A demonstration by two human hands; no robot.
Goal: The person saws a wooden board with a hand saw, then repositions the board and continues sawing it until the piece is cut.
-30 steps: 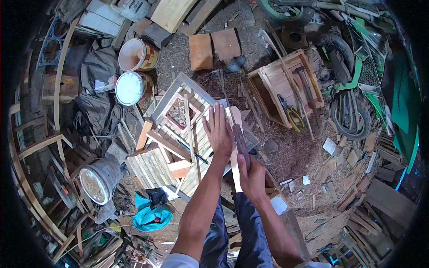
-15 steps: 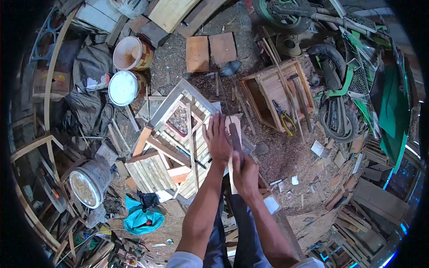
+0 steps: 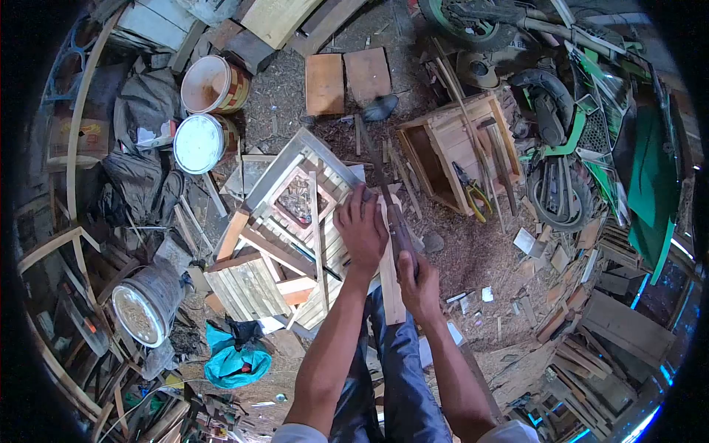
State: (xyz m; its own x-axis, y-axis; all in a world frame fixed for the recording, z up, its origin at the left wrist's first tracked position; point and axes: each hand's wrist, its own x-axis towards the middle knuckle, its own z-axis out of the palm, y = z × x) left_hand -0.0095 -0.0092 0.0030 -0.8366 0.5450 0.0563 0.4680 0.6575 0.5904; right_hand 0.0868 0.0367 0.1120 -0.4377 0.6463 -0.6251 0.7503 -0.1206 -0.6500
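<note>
A pale wooden board (image 3: 391, 284) runs lengthwise in front of me, its near end above my legs. My left hand (image 3: 363, 235) lies along its left side, palm down with fingers stretched out. My right hand (image 3: 419, 284) is closed around a long dark brown tool (image 3: 400, 235), which lies along the board's right side and narrows toward its far end. Its exact kind does not show clearly. Left of my hands sits a slatted wooden frame (image 3: 262, 181) with a tray of small metal pieces (image 3: 298, 199) on it.
A wooden box (image 3: 450, 159) carries sticks and yellow-handled pliers (image 3: 476, 196). Paint buckets (image 3: 199, 144) and a turquoise bag (image 3: 235, 360) lie to the left. A green motorcycle (image 3: 569, 133) stands at right. Wood scraps and shavings litter the floor.
My right hand has drawn the dark brown tool slightly right and toward me. The board's near end shows more to the right, and my left hand has shifted little.
</note>
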